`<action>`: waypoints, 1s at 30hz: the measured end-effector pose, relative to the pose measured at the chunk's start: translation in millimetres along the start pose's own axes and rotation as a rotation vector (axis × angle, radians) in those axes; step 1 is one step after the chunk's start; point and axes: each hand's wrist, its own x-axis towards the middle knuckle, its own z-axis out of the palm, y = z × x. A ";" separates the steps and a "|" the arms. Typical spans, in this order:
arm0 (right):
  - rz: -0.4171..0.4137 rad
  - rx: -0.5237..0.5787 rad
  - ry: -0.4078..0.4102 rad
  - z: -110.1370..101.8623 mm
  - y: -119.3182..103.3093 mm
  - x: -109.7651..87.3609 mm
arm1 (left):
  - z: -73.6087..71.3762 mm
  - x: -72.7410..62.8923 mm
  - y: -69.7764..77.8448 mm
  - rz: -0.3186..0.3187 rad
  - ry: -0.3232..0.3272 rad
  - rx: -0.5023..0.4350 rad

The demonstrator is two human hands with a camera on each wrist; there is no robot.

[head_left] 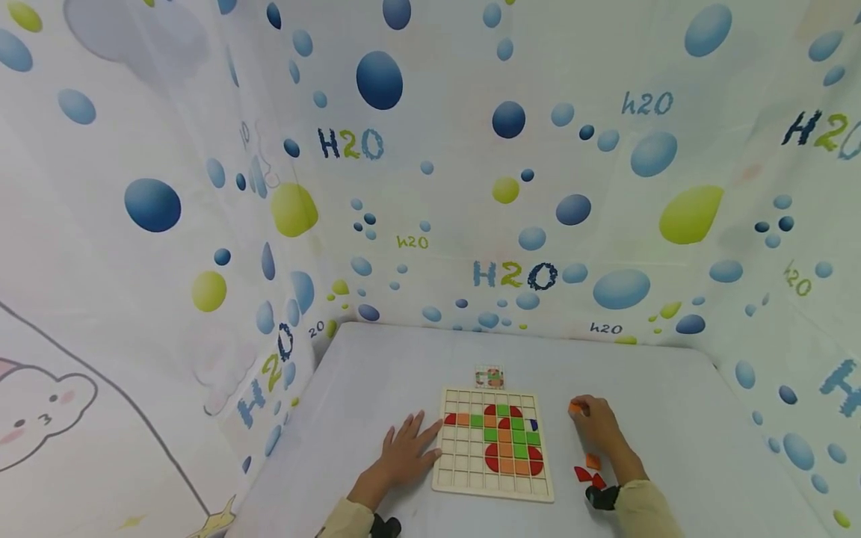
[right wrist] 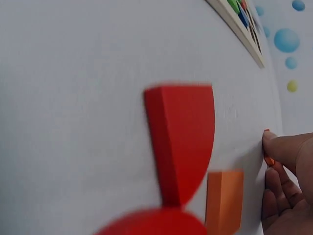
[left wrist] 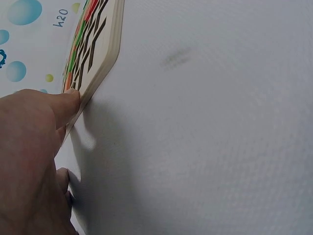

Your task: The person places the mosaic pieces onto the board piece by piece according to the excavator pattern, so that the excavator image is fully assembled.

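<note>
A wooden grid board (head_left: 459,471) lies on the table, partly filled with red, orange and green pieces and one blue-and-white piece (head_left: 533,425). My left hand (head_left: 406,454) rests beside it with fingers spread, fingertips at its left edge. In the left wrist view the thumb (left wrist: 66,105) touches the board's side. To the right of the board, my right hand (head_left: 601,427) pinches a small orange block (head_left: 575,407) between thumb and fingers, at the tabletop. Nearer the wrist lie another orange block (head_left: 593,461) and red quarter-round blocks (right wrist: 188,132).
Behind the board's far edge lies a small pattern card (head_left: 489,376) printed with a coloured grid. White cloth covers the table (head_left: 390,366). Printed curtains with blue and green drops (head_left: 430,172) enclose the back and sides.
</note>
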 end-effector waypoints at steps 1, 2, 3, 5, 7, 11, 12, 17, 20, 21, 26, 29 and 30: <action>0.004 -0.002 -0.010 2.6 -2.1 1.1 | -0.6 0.0 0.4 0.004 -0.001 -0.006; 0.003 0.002 -0.021 4.7 -5.4 1.6 | -0.7 0.0 0.9 0.003 -0.001 -0.010; 0.005 0.003 -0.030 7.2 -8.5 2.2 | -0.9 0.0 1.4 -0.001 -0.005 -0.012; 0.013 0.006 -0.046 11.2 -16.7 1.4 | -1.2 -0.3 2.4 -0.003 -0.011 -0.010; 0.018 0.013 -0.051 15.5 -26.6 -0.1 | -1.6 -0.3 3.3 -0.005 -0.022 -0.001; 0.034 0.037 -0.043 25.3 -52.3 -4.4 | -1.8 0.3 3.0 -0.001 -0.032 0.011; 0.028 0.043 -0.038 27.9 -59.2 -5.0 | -1.4 0.6 2.6 0.003 -0.027 0.006; -0.063 0.066 -0.042 43.6 -94.0 -6.4 | 3.7 3.9 -2.0 -0.005 -0.020 0.013; -0.148 0.098 -0.071 57.1 -113.0 -6.9 | 3.7 3.7 -2.3 -0.007 -0.017 0.018; -0.177 0.097 -0.084 62.1 -118.7 -7.1 | 2.3 2.9 -1.2 -0.008 -0.016 0.010; -0.305 0.072 -0.181 87.4 -145.0 -10.9 | -9.7 -1.4 6.9 -0.005 -0.038 0.014; -0.384 0.008 -0.197 102.7 -158.4 -14.1 | -12.5 -2.0 7.8 0.003 -0.042 0.030; -0.407 -0.014 -0.194 107.1 -162.5 -14.3 | -12.7 -2.3 7.7 0.006 -0.040 0.034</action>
